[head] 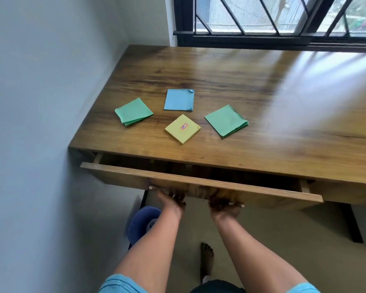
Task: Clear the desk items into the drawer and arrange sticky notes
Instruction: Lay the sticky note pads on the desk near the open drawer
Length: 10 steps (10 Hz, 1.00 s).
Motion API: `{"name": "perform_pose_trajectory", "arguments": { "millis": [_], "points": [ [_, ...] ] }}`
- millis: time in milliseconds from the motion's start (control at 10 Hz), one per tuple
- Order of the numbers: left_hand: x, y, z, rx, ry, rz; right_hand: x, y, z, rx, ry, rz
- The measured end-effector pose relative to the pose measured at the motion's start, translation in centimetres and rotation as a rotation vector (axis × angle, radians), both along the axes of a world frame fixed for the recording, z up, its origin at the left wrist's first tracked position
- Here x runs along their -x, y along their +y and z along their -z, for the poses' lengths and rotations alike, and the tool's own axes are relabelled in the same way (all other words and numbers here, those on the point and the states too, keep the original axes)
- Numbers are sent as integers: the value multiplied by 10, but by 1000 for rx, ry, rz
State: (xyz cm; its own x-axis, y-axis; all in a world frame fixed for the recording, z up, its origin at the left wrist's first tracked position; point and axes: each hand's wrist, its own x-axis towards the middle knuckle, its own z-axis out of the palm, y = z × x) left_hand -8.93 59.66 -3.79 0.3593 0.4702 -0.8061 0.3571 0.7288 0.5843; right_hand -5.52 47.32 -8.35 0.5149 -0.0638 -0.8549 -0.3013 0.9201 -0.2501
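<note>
This looks like a room in a home, a small study corner: a plain wooden desk [220,70] with a shallow drawer [199,180] sits against a pale blue painted wall [40,102], under a window [256,15] with a black metal grille [262,35]. A bare foot [206,259] stands on the pale floor [262,225], near a blue plastic bucket [142,223] under the desk.

Glossy wood-grain desk [230,81], matt paper sticky notes [179,100], plywood-edged drawer [199,180]
</note>
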Motion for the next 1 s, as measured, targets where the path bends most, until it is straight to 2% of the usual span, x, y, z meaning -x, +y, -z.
{"name": "perform_pose_trajectory", "arguments": {
  "millis": [100, 200, 300, 400, 500, 600, 700, 800, 900, 1000],
  "points": [
    [21, 5, 2, 98, -563, -357, 20, 1, -2, 31, -16, -19],
    [19, -9, -29, -396, 399, -368, 42, 11, -9, 126, 9, -268],
    [44, -14, -75, -816, 96, 12, 60, 22, -44, 305, 129, 142],
    [58, -11, -70, -1233, 131, 498, 72, 30, -101, 735, 189, 191],
    [53, -2, -74, -1277, 206, 760, 87, 34, -108, 1408, -42, -93],
    [62, 2, -87, -1212, 232, 900, 107, 26, -98, 1781, -139, -547],
    [81, 1, -90, -1259, 268, 974, 122, 13, -92, 1904, -284, -963],
    [105, -3, -89, -1313, 326, 1055, 145, 0, -95, 2087, -361, -1169],
    [128, -8, -82, -1354, 352, 1084, 166, -15, -104, 2186, -469, -1277],
    [152, -14, -78, -1395, 407, 1104, 187, -29, -112, 2178, -575, -1366]
  ]
}}
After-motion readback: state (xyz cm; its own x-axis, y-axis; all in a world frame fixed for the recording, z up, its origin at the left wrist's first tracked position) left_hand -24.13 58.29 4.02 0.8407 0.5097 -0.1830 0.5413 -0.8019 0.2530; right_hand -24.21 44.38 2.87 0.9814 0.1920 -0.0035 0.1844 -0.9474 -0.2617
